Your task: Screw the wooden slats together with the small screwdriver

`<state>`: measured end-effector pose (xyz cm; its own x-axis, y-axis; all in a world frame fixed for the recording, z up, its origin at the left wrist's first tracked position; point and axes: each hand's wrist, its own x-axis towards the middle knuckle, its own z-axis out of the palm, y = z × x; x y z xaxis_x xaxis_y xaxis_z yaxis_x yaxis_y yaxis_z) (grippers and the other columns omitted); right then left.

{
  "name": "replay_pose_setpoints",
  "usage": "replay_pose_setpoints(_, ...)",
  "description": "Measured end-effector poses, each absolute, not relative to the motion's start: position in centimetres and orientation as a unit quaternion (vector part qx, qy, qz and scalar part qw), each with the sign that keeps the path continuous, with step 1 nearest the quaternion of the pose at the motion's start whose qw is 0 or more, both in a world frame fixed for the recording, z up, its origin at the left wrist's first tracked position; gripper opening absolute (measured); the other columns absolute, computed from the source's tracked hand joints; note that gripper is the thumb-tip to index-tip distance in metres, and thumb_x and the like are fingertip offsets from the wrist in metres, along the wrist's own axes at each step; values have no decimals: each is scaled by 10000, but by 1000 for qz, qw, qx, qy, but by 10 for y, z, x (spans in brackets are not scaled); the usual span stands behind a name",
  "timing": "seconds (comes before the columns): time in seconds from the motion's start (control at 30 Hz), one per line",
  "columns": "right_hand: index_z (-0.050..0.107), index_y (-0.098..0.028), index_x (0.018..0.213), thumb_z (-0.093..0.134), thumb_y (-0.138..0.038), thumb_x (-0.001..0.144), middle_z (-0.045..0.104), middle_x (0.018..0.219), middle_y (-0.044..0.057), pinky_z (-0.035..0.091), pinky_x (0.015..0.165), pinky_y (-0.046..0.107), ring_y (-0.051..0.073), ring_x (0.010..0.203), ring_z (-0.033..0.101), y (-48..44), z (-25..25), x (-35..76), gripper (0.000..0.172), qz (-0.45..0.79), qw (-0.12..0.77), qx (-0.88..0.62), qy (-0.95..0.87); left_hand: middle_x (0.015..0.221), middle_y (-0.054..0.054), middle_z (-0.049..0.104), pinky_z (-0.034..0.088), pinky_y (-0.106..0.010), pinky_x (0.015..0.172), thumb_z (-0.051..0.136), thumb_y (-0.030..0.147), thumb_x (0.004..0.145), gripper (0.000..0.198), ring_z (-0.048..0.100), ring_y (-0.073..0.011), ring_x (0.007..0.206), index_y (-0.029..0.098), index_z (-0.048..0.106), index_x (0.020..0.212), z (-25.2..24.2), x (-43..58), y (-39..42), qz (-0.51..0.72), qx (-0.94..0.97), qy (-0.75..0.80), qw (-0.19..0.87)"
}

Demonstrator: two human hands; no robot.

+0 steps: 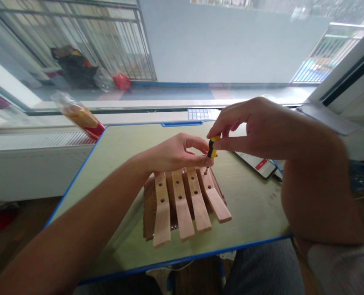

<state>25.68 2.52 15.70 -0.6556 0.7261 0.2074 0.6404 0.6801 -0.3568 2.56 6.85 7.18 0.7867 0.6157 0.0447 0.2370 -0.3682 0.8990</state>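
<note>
A wooden piece (185, 205) made of several light slats fanned over a darker base lies on the green table (123, 151). My right hand (255, 127) pinches a small yellow-and-black screwdriver (212, 147), held upright with its tip at the top of the rightmost slat. My left hand (172, 153) rests on the far ends of the slats, thumb and fingertips right next to the screwdriver's tip. Whether a screw sits under the tip is hidden by the fingers.
A phone (257, 164) with a lit screen lies on the table to the right, under my right forearm. A blurred red-and-yellow packet (80, 116) lies on the window sill at the left. The table's blue front edge (200, 256) runs just above my knees.
</note>
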Motion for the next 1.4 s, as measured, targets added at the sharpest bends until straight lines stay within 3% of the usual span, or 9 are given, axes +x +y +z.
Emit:
replay_pose_setpoints(0.17,816,-205,942,711,-317,909,783,857,15,472,654,319,155,737,655,24,156,254,157,134,168,-392,-895,1015,-44,797,542,-255,764,806,432,853,319,701,-167,863,198,833,1068,72,25,68,187,797,267,508)
replay_pose_setpoints(0.33,806,-176,953,714,-325,913,763,827,17,461,621,315,141,705,631,26,154,251,180,144,181,-403,-885,1028,-50,801,551,-264,809,814,420,845,333,716,-187,930,208,837,1100,71,25,71,188,797,267,508)
replay_pose_setpoints(0.53,810,-182,917,735,-333,900,744,794,1,435,587,308,129,676,607,25,154,248,171,154,184,-413,-879,1033,-47,810,540,-255,752,810,442,844,382,710,-181,877,213,832,1150,72,25,70,183,800,279,499)
replay_pose_setpoints(0.9,754,-199,831,751,-400,879,706,734,7,397,557,336,134,625,555,32,150,246,206,114,177,-450,-868,1121,-59,793,568,-276,809,784,495,860,398,718,-214,989,194,804,1120,72,25,68,177,783,284,524)
replay_pose_setpoints(1.03,651,-224,737,738,-435,888,638,668,-6,356,538,349,132,596,483,34,147,247,274,81,179,-443,-875,1088,-59,788,570,-280,810,785,494,864,386,722,-208,966,186,788,1096,70,25,68,189,774,275,538)
replay_pose_setpoints(1.2,504,-231,631,706,-579,893,493,579,-28,272,534,356,116,565,337,33,146,245,480,70,181,-448,-873,1042,-63,783,564,-276,774,789,494,865,399,715,-188,891,174,771,1102,66,25,70,191,765,276,550)
replay_pose_setpoints(1.3,495,-233,623,691,-607,896,468,575,-29,257,547,355,120,577,325,33,145,244,502,70,178,-453,-871,1040,-68,783,570,-294,828,804,488,850,399,721,-204,941,170,776,1090,66,26,70,203,759,275,554)
replay_pose_setpoints(1.4,536,-231,624,710,-605,877,495,583,-24,265,554,351,125,579,358,34,145,244,485,61,169,-460,-869,1015,-65,786,565,-280,779,817,493,834,406,720,-197,901,170,785,1077,68,25,69,201,752,286,559)
